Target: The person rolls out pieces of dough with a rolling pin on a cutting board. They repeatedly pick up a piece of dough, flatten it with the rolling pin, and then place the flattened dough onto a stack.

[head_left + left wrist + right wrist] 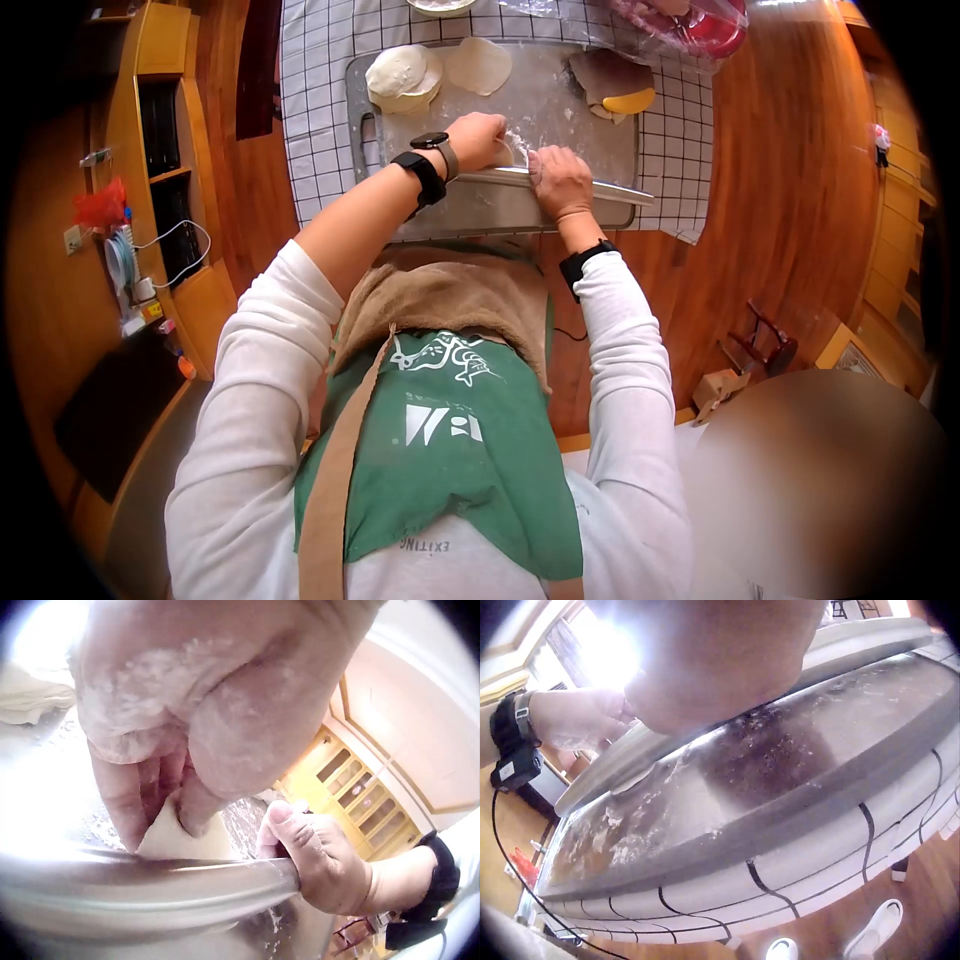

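My left hand pinches the edge of a thin, pale dough wrapper between thumb and fingers, its palm dusted with flour. The wrapper lies at a long, smooth, light-coloured rolling pin, which overlaps it in the left wrist view. My right hand grips the pin nearer its right part, thumb on the near side. Under both is a floury grey board. In the right wrist view the right hand covers the middle of the pin, and part of the wrapper shows under it.
Rolled wrappers are piled at the board's back left, with a flat one beside them. A dark piece and a yellow curved piece lie back right. A plastic-covered red basin stands beyond, on the checked tablecloth.
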{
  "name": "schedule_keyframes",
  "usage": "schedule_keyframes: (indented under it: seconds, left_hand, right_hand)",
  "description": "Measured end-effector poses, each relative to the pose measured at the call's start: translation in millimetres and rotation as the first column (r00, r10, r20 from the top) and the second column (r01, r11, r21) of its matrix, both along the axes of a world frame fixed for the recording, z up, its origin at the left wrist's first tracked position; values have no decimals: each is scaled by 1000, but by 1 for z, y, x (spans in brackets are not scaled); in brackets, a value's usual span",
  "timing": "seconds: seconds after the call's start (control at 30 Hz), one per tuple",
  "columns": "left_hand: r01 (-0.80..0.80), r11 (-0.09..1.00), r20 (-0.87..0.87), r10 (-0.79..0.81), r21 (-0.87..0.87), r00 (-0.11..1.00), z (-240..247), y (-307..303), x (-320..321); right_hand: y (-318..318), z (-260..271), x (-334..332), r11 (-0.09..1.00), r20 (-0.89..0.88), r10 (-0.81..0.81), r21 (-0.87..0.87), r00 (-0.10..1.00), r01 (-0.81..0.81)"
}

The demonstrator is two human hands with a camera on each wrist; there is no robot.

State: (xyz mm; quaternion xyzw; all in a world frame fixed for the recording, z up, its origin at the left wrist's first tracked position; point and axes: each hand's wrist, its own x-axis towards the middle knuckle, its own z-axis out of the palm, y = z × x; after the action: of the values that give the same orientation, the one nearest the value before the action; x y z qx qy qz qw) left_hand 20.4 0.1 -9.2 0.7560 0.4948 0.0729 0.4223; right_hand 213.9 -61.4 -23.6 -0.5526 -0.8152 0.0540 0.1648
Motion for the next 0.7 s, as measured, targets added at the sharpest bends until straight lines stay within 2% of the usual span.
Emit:
schedule_keyframes:
  seconds: [0.07,0.17,0.23,0.27,0.3,0.33,0.4,0.47,0.53,0.6,0.67,0.7]
  left_hand:
    - [-74,996,-20,73,-42,997,-2,1,-4]
    - [-42,999,28,42,4,999,-5,-4,-8]
    - [-7,999,-24,6,-33,1000,8,-1,-4]
    - [28,997,-65,-33,-73,997,13,-2,-3]
    - [25,1000,-47,-25,18,999,4,-4,-4]
    - [26,999,-51,-24,28,998,0,-4,-4]
    - [-4,998,-16,5,60,1000,0,-12,-4]
    - [-7,996,0,7,92,1000,-2,-8,-3]
    - [31,999,-55,-33,-40,998,13,-1,1]
    - [14,998,-23,-12,65,1000,-6,-2,-2]
    - [6,999,-24,-5,46,1000,-5,-3,-3]
    - [4,999,-23,-3,50,1000,-3,-5,-4]
  right_hand:
    - [8,-1,-1,999,-26,-8,33,1000,9]
    - [20,-1,-9,997,-75,-83,-3,994,83]
    - [28,-7,-16,981,-73,-195,-26,978,193]
    - [17,-11,-18,980,-77,-196,-36,978,193]
    - [0,-15,-19,975,-6,-224,-1,975,224]
    - [-9,-15,-20,966,61,-255,50,965,252]
    - [-23,-4,-20,952,116,-262,-128,958,276]
    - [-5,-6,-21,955,50,-285,-65,957,288]
    - [24,-5,-19,953,15,-291,-83,957,292]
    - [17,-2,-15,950,-17,-294,-112,956,291]
    - [-6,7,-5,998,-48,51,-26,998,-52]
    - [-16,10,1,967,55,185,-186,981,-172]
